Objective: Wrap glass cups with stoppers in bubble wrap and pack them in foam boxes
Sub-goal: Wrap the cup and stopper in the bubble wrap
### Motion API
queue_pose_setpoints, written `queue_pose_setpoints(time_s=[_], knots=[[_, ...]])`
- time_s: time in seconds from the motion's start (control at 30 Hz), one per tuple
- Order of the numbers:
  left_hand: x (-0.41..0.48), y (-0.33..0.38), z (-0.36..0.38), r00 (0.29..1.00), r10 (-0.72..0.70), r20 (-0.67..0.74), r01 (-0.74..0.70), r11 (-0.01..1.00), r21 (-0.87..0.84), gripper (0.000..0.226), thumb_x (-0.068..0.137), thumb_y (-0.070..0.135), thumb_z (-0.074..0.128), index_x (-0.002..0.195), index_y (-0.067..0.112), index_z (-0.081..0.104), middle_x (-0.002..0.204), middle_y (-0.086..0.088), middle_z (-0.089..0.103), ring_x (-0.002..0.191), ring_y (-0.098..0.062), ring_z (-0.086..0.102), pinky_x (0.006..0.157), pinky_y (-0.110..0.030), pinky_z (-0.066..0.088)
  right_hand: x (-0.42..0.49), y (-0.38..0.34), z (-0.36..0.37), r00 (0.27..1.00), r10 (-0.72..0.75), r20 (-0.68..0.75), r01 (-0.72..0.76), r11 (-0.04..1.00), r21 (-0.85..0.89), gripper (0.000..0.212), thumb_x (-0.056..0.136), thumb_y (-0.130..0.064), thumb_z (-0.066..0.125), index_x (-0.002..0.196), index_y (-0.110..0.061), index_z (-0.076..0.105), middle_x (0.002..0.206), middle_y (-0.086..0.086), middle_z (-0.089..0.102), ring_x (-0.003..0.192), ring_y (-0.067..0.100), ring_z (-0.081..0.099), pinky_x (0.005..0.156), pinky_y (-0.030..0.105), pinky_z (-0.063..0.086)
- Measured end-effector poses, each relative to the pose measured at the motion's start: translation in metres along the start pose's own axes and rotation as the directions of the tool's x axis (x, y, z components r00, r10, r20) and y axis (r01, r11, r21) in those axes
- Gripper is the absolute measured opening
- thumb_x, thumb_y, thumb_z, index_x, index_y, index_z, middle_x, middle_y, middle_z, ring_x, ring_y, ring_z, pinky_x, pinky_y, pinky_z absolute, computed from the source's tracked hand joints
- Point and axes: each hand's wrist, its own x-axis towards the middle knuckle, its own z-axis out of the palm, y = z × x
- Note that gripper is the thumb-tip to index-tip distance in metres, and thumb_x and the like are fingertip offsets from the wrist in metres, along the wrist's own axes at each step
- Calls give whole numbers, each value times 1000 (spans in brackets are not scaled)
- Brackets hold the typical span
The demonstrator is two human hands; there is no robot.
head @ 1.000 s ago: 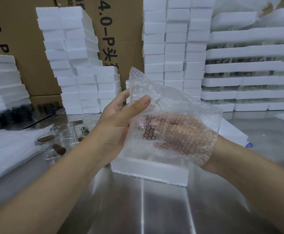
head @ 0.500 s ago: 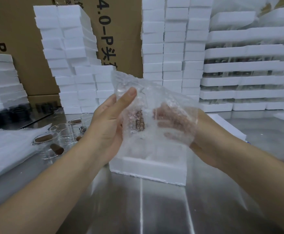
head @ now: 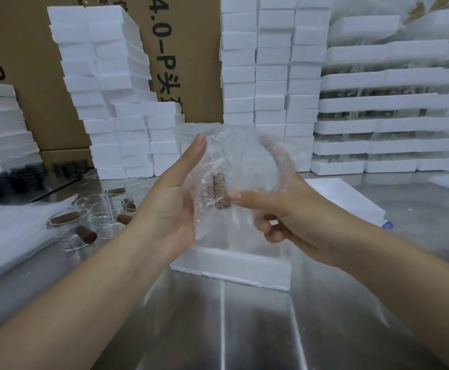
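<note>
Both hands meet above the table [head: 258, 329], holding a bundle of bubble wrap [head: 247, 166] between them. The left grip [head: 170, 209] has the bundle's left side: its thumb lies straight up along the wrap's edge, and its fingers go round behind, out of sight. The right grip [head: 295, 209] holds the other side, with its thumb pressing on the front of the bundle and its fingers curled beneath and behind (some show pink through the plastic near the top). Just beside the right thumb tip, a brown stopper [head: 219, 194] shows through the bubbles, standing roughly upright inside the bundle; the glass around it is too blurred by the wrap to make out.

Directly below the two grips, a white foam box [head: 231, 268] sits on the table. To the left of the left grip stands a cluster of clear glass cups [head: 103, 217], some with stoppers in them, and a loose stopper [head: 86, 234] lies just beside them. Further left lies a pile of wrap sheets [head: 12, 231]. Beyond both grips rise stacks of foam boxes [head: 111, 84] against cardboard cartons [head: 191, 62].
</note>
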Motion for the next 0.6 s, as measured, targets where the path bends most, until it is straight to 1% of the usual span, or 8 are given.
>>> queue_pose_setpoints(time_s=[0.03,0.1,0.23,0.3,0.4,0.47,0.53,0.6], knots=[[0,-1,1,1000,2,13,-1,1000,-12,63,100,59,61,144,14,68,139,-17,71,129,-37,69,115,-56,51,0,0,-1,1000,-29,6,29,1000,-1,77,84,-24,88,114,-78,41,65,-13,68,48,10,50,43,23,39],[1,-3,2,999,9,35,-8,1000,-28,59,101,56,61,140,12,72,139,-17,72,129,-37,69,110,-56,54,1,-1,-6,998,-45,-32,45,999,3,70,96,-18,76,127,-69,40,54,-16,58,42,7,47,41,22,38],[3,-8,4,998,64,12,-64,997,37,66,99,51,64,152,13,60,145,-15,68,136,-35,64,120,-54,44,4,-7,-13,997,5,-72,3,995,101,53,101,-9,60,136,-48,55,77,0,63,45,12,44,38,22,37],[4,-9,5,996,87,12,-88,994,69,63,99,49,64,152,15,59,146,-13,68,137,-33,64,122,-53,41,6,-9,-15,997,12,-73,-3,992,127,35,101,-7,53,126,-28,66,78,1,65,51,14,50,41,23,39],[4,-6,4,997,78,18,-80,988,134,66,95,49,72,152,18,60,147,-8,68,139,-33,62,125,-56,37,8,-13,-20,995,22,-96,0,974,224,25,98,-11,56,109,-20,77,88,4,68,69,21,58,59,27,48],[4,-2,3,996,88,-5,-86,977,194,68,90,49,77,149,17,63,143,-6,70,136,-32,65,125,-54,40,8,-16,-23,989,53,-138,-3,939,344,16,99,-14,59,100,-18,75,77,-1,64,54,12,54,46,19,47],[3,0,4,994,110,-13,-103,961,258,68,87,48,79,146,17,65,137,-4,74,123,-26,72,112,-45,49,8,-16,-25,980,107,-170,-8,865,502,11,100,-13,59,100,-15,69,70,-3,64,48,6,55,42,16,47],[1,2,5,992,123,-7,-116,951,288,66,85,48,80,142,16,68,132,-4,77,115,-24,76,102,-43,54,8,-14,-24,975,125,-181,17,777,630,9,100,-6,59,94,-11,64,72,1,69,56,9,66,50,17,55]])
